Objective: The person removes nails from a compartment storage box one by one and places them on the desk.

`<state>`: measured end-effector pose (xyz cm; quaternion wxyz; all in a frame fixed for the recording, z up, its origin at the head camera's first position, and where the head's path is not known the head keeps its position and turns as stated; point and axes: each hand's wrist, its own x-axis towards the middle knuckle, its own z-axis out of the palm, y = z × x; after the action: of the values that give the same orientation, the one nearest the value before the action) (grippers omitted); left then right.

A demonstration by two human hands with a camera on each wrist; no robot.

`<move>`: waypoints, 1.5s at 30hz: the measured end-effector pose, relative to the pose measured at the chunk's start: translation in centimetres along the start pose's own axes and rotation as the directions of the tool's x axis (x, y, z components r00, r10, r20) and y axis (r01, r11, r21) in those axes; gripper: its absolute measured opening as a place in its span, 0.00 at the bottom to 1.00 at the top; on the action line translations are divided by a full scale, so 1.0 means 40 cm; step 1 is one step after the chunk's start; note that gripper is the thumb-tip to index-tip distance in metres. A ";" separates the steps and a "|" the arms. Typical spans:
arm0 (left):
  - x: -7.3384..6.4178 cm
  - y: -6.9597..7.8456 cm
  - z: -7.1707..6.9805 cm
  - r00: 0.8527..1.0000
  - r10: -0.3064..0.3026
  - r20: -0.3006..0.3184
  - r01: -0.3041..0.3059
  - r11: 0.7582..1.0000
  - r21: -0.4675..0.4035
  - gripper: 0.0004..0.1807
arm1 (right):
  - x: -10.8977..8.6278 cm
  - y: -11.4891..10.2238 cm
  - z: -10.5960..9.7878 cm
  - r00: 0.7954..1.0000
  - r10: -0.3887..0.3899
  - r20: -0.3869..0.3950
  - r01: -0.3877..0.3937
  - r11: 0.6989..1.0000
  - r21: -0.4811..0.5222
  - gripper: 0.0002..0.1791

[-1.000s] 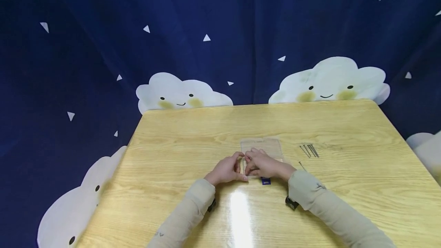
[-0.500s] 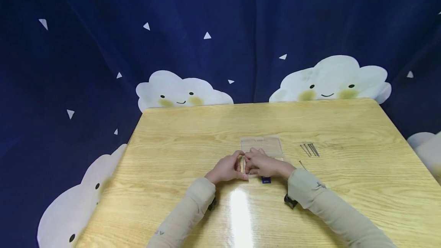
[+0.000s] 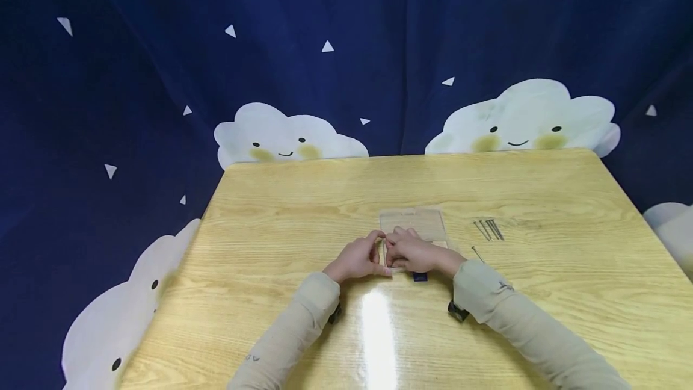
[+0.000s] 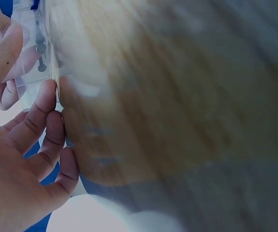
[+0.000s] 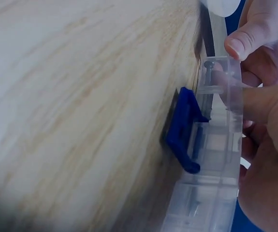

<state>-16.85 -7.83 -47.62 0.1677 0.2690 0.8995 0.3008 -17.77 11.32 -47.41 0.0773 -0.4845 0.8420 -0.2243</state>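
Note:
A clear plastic compartment box (image 5: pixel 216 159) lies on the table, its lid (image 3: pixel 419 221) folded back away from me and a blue latch (image 5: pixel 180 130) on its near side. My left hand (image 3: pixel 357 259) grips the box's left end, thumb at the near corner and index finger farther back. The right hand (image 3: pixel 414 253) reaches over the box, its bent fingers down in the left-end compartment. Through the clear wall, nails (image 4: pixel 41 65) show beside those fingertips in the left wrist view. Whether the fingers pinch one I cannot tell.
Several dark nails (image 3: pixel 489 230) lie side by side on the wooden table (image 3: pixel 292 215) right of the box. Another single nail (image 3: pixel 477 253) lies nearer the right sleeve. A blue curtain with clouds hangs behind the table's far edge.
The head view has tilted slightly, so everything sits a little higher in it. Both hands have kept their places at the box, and the nails on the table have not moved.

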 end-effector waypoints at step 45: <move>0.002 0.002 0.002 1.000 -0.012 -0.008 0.012 1.000 0.005 0.43 | -0.003 -0.009 0.018 0.989 0.087 -0.117 -0.086 0.996 0.013 0.03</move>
<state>-16.84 -7.68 -47.65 0.1655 0.2628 0.9025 0.2984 -17.17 11.04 -47.87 0.0392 -0.4334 0.8643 -0.2523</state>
